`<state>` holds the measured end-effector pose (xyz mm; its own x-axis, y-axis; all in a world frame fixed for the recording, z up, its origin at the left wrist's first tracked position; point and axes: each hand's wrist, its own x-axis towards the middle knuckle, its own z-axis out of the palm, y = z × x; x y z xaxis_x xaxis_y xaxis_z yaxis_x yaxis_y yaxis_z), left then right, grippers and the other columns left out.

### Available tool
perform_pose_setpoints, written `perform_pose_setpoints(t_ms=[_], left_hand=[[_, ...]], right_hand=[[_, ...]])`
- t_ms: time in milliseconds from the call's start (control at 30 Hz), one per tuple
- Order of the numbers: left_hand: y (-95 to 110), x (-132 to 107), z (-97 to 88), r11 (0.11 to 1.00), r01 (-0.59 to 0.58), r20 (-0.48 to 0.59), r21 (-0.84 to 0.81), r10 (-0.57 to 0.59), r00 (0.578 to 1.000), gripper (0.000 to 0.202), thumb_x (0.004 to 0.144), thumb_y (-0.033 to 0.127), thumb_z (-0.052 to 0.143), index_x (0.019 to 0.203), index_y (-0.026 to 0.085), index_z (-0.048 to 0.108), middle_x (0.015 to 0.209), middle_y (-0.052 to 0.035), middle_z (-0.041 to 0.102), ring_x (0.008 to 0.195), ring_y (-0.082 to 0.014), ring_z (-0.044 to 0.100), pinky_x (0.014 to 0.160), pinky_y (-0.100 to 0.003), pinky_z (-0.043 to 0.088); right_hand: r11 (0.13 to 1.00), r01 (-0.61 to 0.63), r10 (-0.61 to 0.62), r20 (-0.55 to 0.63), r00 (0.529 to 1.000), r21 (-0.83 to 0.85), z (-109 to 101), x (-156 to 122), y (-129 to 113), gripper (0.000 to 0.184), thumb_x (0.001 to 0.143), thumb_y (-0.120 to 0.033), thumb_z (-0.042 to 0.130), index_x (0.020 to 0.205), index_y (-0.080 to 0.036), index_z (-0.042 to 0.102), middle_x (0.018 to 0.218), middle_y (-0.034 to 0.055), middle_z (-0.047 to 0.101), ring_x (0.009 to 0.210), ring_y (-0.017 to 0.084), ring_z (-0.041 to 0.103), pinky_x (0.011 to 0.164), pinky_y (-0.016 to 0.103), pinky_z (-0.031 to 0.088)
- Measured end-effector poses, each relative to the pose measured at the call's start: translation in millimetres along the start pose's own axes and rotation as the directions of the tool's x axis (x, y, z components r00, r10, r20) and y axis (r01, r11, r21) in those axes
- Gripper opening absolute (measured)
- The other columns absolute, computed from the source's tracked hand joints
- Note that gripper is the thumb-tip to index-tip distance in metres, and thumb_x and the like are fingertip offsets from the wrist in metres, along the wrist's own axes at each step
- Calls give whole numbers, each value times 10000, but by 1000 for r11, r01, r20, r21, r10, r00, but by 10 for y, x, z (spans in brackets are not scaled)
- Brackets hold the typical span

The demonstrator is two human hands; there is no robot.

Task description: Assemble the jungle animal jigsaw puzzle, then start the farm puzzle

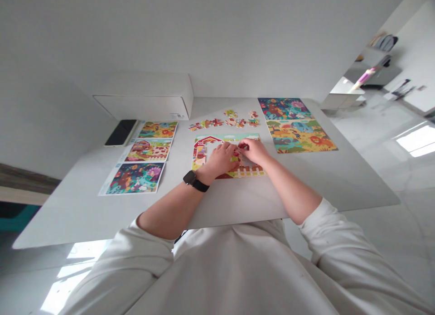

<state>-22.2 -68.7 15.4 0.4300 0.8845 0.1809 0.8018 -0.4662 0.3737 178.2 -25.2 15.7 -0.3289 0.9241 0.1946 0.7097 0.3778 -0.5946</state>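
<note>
A partly assembled jigsaw puzzle [251, 172] with a red barn and a white fence lies on the table in front of me. My left hand [222, 160] rests over its middle, fingers stretched out and lying across the pieces, with a black watch on the wrist. At the right of the gap, my right hand [252, 150] has its fingertips pinched on a puzzle piece, mostly hidden by the fingers. Both hands' fingertips are close together. Loose puzzle pieces [231, 122] are scattered behind the puzzle.
Three picture sheets [147, 150] lie in a column at left, beside a black phone [120, 133]. Behind them stands a white box [142, 105]. Two finished puzzles, a dark one [284, 109] and a yellow one [301, 136], lie at right near the table's edge.
</note>
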Motion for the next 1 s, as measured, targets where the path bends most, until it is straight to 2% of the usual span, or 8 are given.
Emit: perform_pose_setpoints(t_ms=[167, 600, 767, 900, 1000], left_hand=[[14, -10, -33, 999, 4, 15, 41, -5, 1000, 481, 880, 378, 769, 1312, 224, 625, 1383, -160, 619, 1258, -368, 590, 1099, -531, 484], [27, -18, -97, 994, -15, 60, 111, 8, 998, 462, 921, 429, 729, 1339, 241, 672, 1430, -121, 656, 1300, -341, 599, 1103, -476, 485], [51, -24, -123, 990, -8, 78, 139, -3, 997, 428, 937, 431, 716, 1309, 221, 708, 1420, -128, 670, 1296, -351, 598, 1114, -493, 484], [122, -52, -192, 981, 12, 79, 191, -28, 996, 380, 948, 419, 714, 1287, 247, 733, 1538, -118, 583, 1315, -360, 580, 1076, -495, 508], [179, -63, -243, 974, 9, 112, 226, -35, 993, 310, 959, 388, 710, 1228, 242, 758, 1449, -132, 637, 1267, -345, 608, 1027, -468, 530]], right_hand=[[994, 71, -71, 3, 998, -81, 29, -7, 21, 118, 875, -203, 738, 981, -233, 782, 1017, 70, 801, 931, 247, 700, 849, 344, 500], [958, 148, -141, 45, 989, -247, -14, -121, -23, 251, 906, -235, 766, 1154, -209, 791, 1178, 104, 790, 1099, 281, 697, 1054, 424, 480], [955, 148, -141, 46, 989, -256, -26, -136, -24, 210, 927, -249, 751, 1128, -212, 800, 1174, 109, 782, 1094, 281, 694, 1043, 430, 493], [940, 204, -183, 102, 978, -274, -59, -174, -70, 125, 946, -236, 730, 1033, -205, 815, 1135, 98, 790, 1100, 265, 696, 1054, 407, 478], [924, 217, -174, 157, 972, -314, -91, -223, -125, 126, 963, -243, 710, 1005, -203, 821, 1126, 97, 802, 1108, 267, 700, 1044, 403, 474]])
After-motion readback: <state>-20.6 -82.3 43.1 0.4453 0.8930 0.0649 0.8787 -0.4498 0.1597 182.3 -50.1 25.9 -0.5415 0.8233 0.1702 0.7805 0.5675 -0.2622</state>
